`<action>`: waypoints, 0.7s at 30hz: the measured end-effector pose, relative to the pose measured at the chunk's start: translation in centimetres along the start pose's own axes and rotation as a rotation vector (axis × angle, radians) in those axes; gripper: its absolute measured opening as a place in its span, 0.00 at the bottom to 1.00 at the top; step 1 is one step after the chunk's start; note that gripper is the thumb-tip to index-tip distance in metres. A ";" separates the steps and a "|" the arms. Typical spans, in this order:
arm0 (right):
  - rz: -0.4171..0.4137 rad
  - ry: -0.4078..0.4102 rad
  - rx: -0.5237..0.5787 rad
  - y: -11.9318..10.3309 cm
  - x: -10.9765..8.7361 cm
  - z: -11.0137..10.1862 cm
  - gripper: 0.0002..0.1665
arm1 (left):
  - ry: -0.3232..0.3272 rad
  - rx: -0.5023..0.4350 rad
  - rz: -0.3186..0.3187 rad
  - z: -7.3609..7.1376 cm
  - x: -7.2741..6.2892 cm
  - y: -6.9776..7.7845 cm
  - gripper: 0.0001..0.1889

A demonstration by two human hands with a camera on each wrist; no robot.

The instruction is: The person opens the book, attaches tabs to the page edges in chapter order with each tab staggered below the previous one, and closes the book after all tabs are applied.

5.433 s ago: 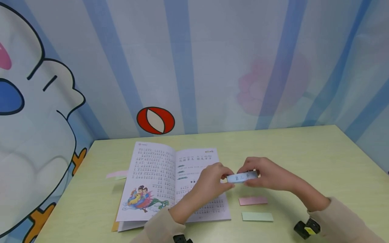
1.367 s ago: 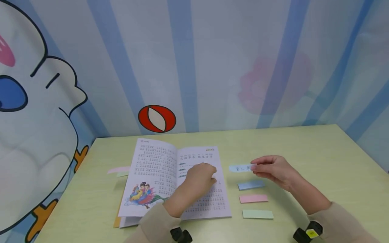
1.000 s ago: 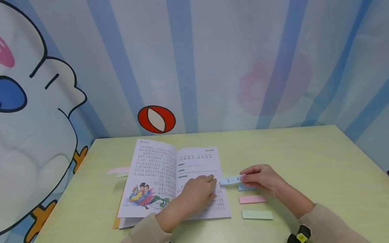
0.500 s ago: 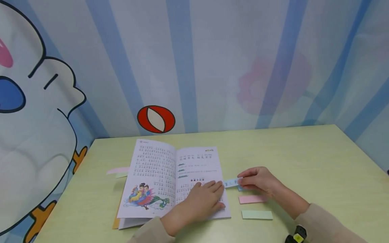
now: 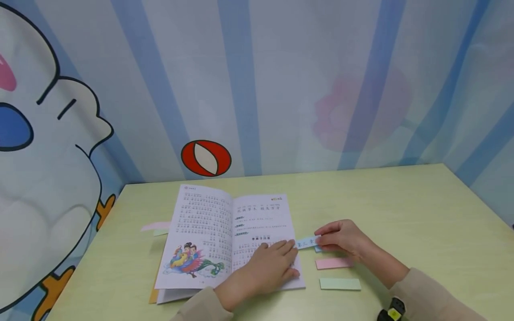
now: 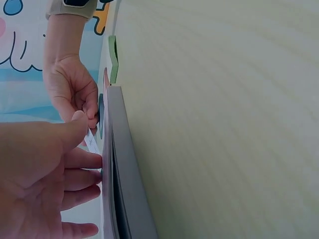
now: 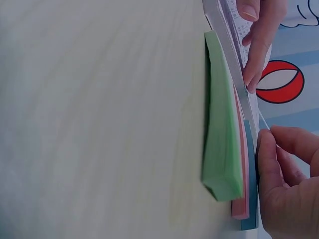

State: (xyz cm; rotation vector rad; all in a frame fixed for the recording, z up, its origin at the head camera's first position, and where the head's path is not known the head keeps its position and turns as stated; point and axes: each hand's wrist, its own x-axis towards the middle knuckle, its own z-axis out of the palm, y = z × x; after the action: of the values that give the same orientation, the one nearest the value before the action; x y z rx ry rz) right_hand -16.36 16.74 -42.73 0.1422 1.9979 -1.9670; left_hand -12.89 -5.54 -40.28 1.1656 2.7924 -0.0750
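Observation:
An open book [image 5: 202,209] with printed pages lies on the table. My left hand [image 5: 267,267] rests on its right page, fingers extended to the page's outer edge. Between thumb and fingers, my right hand [image 5: 343,240] pinches the right end of a light-blue sticky note [image 5: 306,242] with handwriting. The note's left end meets the right page edge; the left fingertips lie beside it. Whether it is stuck down there cannot be seen. Below the right hand, a blue sticky-note pad [image 5: 318,249] is mostly hidden.
A pink sticky-note pad [image 5: 334,263] and a green sticky-note pad [image 5: 340,284] lie right of the book. Pink and green tabs [image 5: 157,226] stick out from the book's left side. A patterned curtain [image 5: 281,89] hangs behind the table [image 5: 381,191].
Both hands held the blue pad earlier; it now lies on the table. The right hand has brought one note left to the page edge. The left hand has flattened on the page.

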 end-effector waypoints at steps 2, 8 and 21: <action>0.000 0.003 0.001 0.0 0.0 -0.1 0.14 | 0.008 -0.016 0.004 0.0 0.1 -0.1 0.29; 0.001 0.013 -0.013 -0.1 -0.1 -0.1 0.14 | 0.054 -0.004 0.034 0.4 0.7 -0.4 0.29; 0.004 0.021 -0.047 -0.2 -0.2 0.0 0.15 | 0.046 0.018 0.052 0.4 0.7 -0.3 0.30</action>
State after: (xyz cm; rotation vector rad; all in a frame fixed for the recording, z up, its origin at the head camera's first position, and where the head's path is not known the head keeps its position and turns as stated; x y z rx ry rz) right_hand -16.23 16.74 -42.44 0.1556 2.0539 -1.9216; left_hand -13.55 -5.25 -40.73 1.2585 2.8044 -0.0705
